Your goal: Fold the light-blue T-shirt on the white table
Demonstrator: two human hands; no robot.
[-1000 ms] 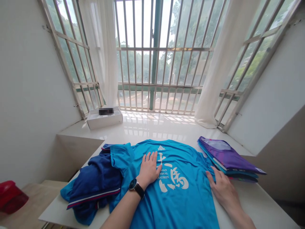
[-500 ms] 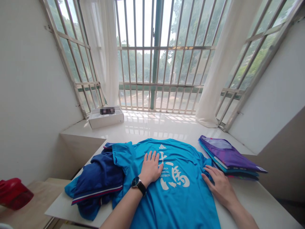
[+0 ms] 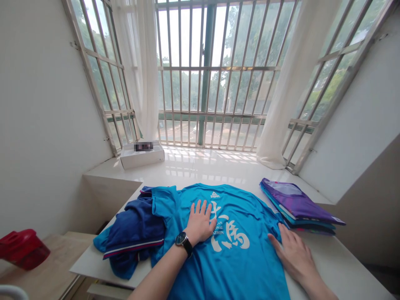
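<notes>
One blue shirt (image 3: 225,266) lies spread on the white table (image 3: 339,266). Left hand (image 3: 200,225): flat, open, holding nothing; right hand (image 3: 293,252): thumb apart, at shirt edge, no grip visible. Sideways dragging could bunch the fabric.

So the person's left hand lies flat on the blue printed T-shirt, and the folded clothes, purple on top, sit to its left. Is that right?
Not quite: the folded clothes, purple on top, sit to the right of the blue printed T-shirt, as the head view shows. The left hand does lie flat on it.
</notes>
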